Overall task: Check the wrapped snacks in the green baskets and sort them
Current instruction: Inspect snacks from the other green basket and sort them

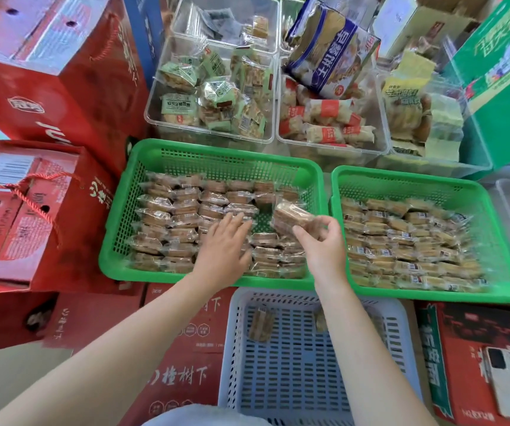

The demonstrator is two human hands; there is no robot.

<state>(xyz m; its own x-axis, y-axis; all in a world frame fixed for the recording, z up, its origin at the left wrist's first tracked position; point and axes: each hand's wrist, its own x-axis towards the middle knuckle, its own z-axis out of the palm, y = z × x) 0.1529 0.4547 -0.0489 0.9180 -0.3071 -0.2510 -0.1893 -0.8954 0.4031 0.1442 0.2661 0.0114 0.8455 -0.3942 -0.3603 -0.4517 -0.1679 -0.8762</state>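
A person's two bare forearms reach forward from the near edge of the view over two green plastic mesh baskets set side by side. The left hand (223, 247) lies flat with its fingers straight and slightly spread, palm down, resting on the rows of small clear-wrapped brown snacks (167, 222) that fill the left green basket (217, 150). The fingertips reach a bare patch of green mesh near the middle of that basket. The right hand (321, 241) is curled, pinching one clear-wrapped brown snack (290, 215) between thumb and fingertips; it holds the snack lifted above the right part of the left basket, tilted, clear of the rows below. The right green basket (401, 176) sits just beside the left one and holds more of the same wrapped snacks (407, 241), packed in rows across its near half.

Nearer the person, below the gap between the green baskets, stands a pale blue-grey slotted plastic basket (296, 379) with one wrapped snack (261, 324) lying at its far left and another partly hidden by the right forearm. Beyond the green baskets are clear plastic bins (210, 135) of other wrapped snacks in green and red packaging. Red cardboard gift boxes (32, 195) with cord handles stand to the left.
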